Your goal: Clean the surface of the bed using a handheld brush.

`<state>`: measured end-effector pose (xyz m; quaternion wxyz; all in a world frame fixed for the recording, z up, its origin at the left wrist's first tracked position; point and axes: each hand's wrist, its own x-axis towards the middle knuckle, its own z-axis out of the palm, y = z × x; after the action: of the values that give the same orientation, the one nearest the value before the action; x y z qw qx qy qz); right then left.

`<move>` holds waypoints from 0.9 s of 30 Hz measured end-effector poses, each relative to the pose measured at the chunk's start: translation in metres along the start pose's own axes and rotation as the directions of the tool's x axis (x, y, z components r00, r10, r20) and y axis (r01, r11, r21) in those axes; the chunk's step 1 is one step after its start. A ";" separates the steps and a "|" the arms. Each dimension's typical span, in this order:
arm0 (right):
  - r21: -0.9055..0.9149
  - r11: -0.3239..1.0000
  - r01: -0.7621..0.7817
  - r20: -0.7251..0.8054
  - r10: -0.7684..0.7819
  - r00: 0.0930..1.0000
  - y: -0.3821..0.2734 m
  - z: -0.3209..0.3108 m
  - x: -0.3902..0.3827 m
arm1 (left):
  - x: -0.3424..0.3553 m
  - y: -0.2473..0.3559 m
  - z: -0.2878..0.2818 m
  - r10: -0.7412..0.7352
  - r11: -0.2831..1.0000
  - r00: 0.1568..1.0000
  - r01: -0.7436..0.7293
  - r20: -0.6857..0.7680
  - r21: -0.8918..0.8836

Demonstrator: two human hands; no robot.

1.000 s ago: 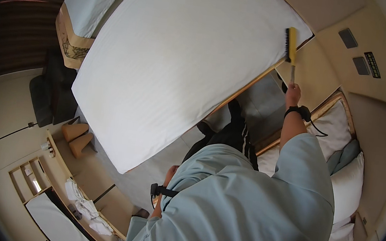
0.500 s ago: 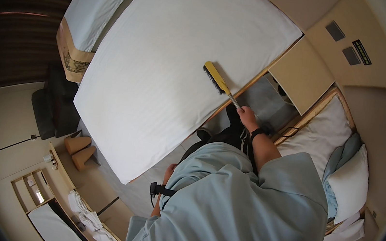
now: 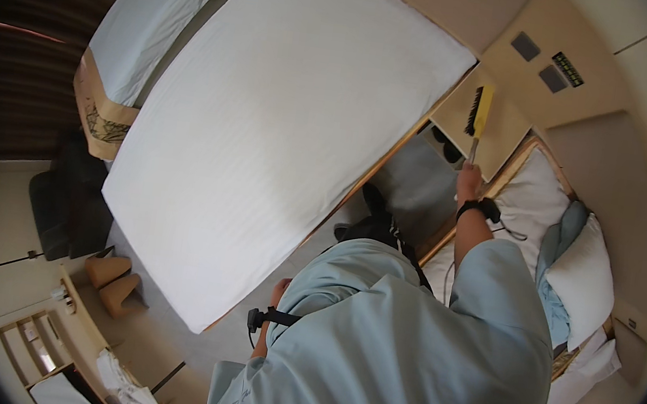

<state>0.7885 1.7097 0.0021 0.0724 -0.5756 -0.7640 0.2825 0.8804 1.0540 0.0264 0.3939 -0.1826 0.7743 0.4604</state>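
Observation:
In my right hand (image 3: pixel 469 180) is the metal handle of a yellow brush (image 3: pixel 483 113) with dark bristles. The fingers are wrapped round the handle, and the brush points away from me above the nightstand (image 3: pixel 454 109), bristles facing left. Whether it touches the nightstand I cannot tell. My left hand (image 3: pixel 282 288) hangs low beside my body, close to the near edge of the bed; its fingers are mostly hidden. The bed (image 3: pixel 270 113) has a smooth white sheet drawn over its mattress.
A second bed (image 3: pixel 539 189) with white bedding, a pillow (image 3: pixel 585 277) and a blue-grey cloth (image 3: pixel 559 241) is on the right. Another bed (image 3: pixel 137 34) stands at the far left, with tan chairs (image 3: pixel 116 289) below it. Dark shoes (image 3: pixel 447 145) lie beside the nightstand.
My right hand has swung right with the brush, from over the white sheet to above the nightstand. The brush has turned from pointing up-left to nearly straight ahead. My left hand stays low.

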 end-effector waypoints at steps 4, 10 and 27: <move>0.239 0.970 -0.040 0.185 -0.005 0.983 0.033 -0.018 -0.065 | -0.006 0.017 0.009 0.080 0.997 0.996 -0.080 0.038 -0.008; 0.300 0.904 -0.304 0.510 0.117 0.852 0.040 -0.077 -0.144 | -0.007 0.045 0.019 0.040 0.988 0.993 -0.024 0.109 -0.150; 0.203 0.970 0.130 0.714 -0.238 0.658 -0.117 0.107 -0.055 | 0.015 -0.020 0.036 -0.161 0.970 0.971 0.123 -0.177 -0.210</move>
<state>0.6614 1.6014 -0.0148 -0.1729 -0.3272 -0.7621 0.5312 0.8999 1.0762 -0.0066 0.3291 -0.3196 0.7441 0.4857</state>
